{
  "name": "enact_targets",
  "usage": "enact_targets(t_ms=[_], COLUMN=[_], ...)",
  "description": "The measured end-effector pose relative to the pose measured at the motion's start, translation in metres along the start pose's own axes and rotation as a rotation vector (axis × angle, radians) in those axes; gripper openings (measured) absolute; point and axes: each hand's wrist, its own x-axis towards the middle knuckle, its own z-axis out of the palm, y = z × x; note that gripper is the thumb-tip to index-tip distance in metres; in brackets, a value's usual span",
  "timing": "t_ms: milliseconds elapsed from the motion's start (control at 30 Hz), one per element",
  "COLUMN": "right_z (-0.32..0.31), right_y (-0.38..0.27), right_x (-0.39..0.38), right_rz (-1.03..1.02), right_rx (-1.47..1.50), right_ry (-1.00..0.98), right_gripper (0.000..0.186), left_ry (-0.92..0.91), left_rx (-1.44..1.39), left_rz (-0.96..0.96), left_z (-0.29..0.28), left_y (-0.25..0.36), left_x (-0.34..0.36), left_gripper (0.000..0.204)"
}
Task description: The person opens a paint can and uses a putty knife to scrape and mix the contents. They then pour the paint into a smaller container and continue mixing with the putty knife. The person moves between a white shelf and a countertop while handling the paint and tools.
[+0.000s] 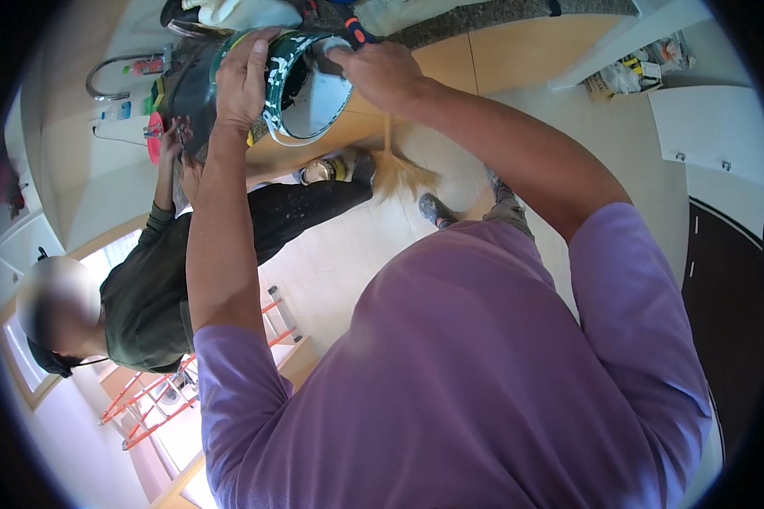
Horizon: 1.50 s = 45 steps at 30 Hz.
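Note:
A green paint bucket [323, 103] with white smears on its rim lies tilted on its side by the counter, its mouth turned to the right. My left hand [244, 81] is closed on the bucket's outer side, fingers over the top. At the mouth, my right hand [384, 72] is closed, with its fingertips just inside the rim; a small pale patch shows by them, and I cannot make out what they hold. A tool with an orange and black handle [354, 25] lies just beyond my right hand.
At the left a co-worker in dark clothes [148, 293] leans in, hands near a black basin [191, 97] and a red round item [154, 140]. A tap [102, 76] curves above. Below are a straw broom [399, 170] and a can [318, 171]; an orange ladder [153, 407] stands behind.

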Motion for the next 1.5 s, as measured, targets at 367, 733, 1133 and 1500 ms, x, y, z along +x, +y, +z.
enact_targets(t_ms=[367,733,1133,1500], right_z=[0.037,0.038,0.015,0.058], right_y=[-0.026,-0.012,-0.02,-0.052], right_x=[-0.022,-0.038,-0.064,-0.081], right_rz=[0.116,0.125,0.265,0.233], right_rx=[0.174,-0.105,-0.123,-0.116], right_ry=[-0.167,-0.024,0.046,0.1], right_gripper=[0.048,0.055,0.052,0.052], left_ry=[0.155,-0.071,0.021,-0.02], left_rx=[0.091,0.072,-0.092,0.002], left_rz=[0.076,0.003,0.153,0.252], left_z=[0.02,0.02,0.006,0.032], left_y=[-0.022,0.002,-0.023,-0.012], left_x=[-0.005,0.014,-0.007,0.012], left_gripper=[0.051,0.061,0.044,0.041])
